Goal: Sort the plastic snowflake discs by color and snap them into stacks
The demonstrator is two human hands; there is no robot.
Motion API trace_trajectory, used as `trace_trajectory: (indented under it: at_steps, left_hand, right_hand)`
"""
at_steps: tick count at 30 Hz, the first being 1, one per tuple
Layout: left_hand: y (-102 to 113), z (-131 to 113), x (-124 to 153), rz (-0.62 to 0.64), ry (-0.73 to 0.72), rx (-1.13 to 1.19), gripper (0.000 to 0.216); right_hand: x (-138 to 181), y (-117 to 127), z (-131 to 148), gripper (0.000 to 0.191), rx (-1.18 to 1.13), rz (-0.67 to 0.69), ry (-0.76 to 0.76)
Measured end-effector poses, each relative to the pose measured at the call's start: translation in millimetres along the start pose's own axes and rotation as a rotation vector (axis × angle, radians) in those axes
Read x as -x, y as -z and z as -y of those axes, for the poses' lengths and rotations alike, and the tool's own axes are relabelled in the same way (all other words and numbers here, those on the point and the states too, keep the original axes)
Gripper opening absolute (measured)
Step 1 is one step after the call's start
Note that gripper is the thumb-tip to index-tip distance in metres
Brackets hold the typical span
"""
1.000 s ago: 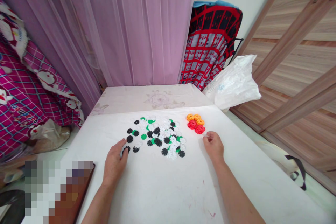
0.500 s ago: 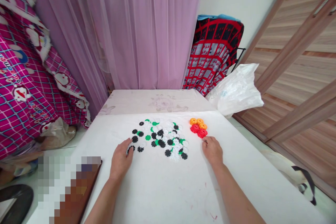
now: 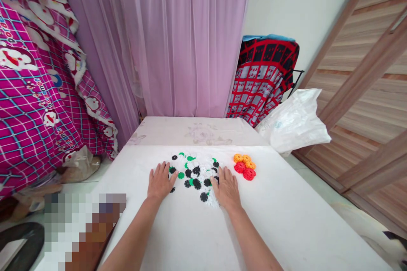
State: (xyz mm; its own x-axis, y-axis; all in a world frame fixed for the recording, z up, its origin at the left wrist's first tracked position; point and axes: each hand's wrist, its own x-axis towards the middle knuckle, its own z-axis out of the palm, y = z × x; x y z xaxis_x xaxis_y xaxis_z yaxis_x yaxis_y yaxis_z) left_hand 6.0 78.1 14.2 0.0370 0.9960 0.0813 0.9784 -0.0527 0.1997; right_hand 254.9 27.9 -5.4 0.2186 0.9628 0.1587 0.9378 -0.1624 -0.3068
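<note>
A loose spread of notched plastic discs, black, white and green (image 3: pixel 196 183), lies on the white-covered table (image 3: pixel 190 237). Over its left edge my left hand (image 3: pixel 160 181) rests flat with fingers spread, hiding some black discs. My right hand (image 3: pixel 227 189) lies palm down across the right edge, fingers apart, covering several more. Neither hand holds anything. Just beyond my right hand sits a small separate group of orange flower-like pieces (image 3: pixel 246 159) and red ones (image 3: pixel 249 173), which nothing touches.
A floral-patterned surface (image 3: pixel 203 132) adjoins the far table edge, with a purple curtain (image 3: pixel 190 42) behind. A white plastic bag (image 3: pixel 295 120) stands beyond the right corner. Pink patterned fabric (image 3: pixel 34 93) hangs at left; a wooden wardrobe (image 3: pixel 372 106) is at right.
My right hand has moved left from beside the red pieces onto the discs' right edge, its fingers opening out. My left hand has moved slightly inward and spread flat. The view has tilted up a little.
</note>
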Motion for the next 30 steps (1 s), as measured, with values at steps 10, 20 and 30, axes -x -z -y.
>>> trace_trajectory:
  at_steps: [10,20,30]
  left_hand:
    - [-4.1,-0.2,-17.8,0.071,-0.079,0.179,0.065]
    - [-13.0,-25.1,-105.2,0.181,-0.191,0.105,0.064]
    - [-9.1,-31.6,-74.8,0.268,-0.516,0.134,0.062]
  right_hand:
    - [-16.6,-10.3,38.8,0.049,-0.114,-0.089,0.367]
    - [-84.4,-10.5,22.0,0.054,-0.056,0.040,0.115]
    - [-90.0,-17.0,33.8,0.049,-0.257,0.186,0.475]
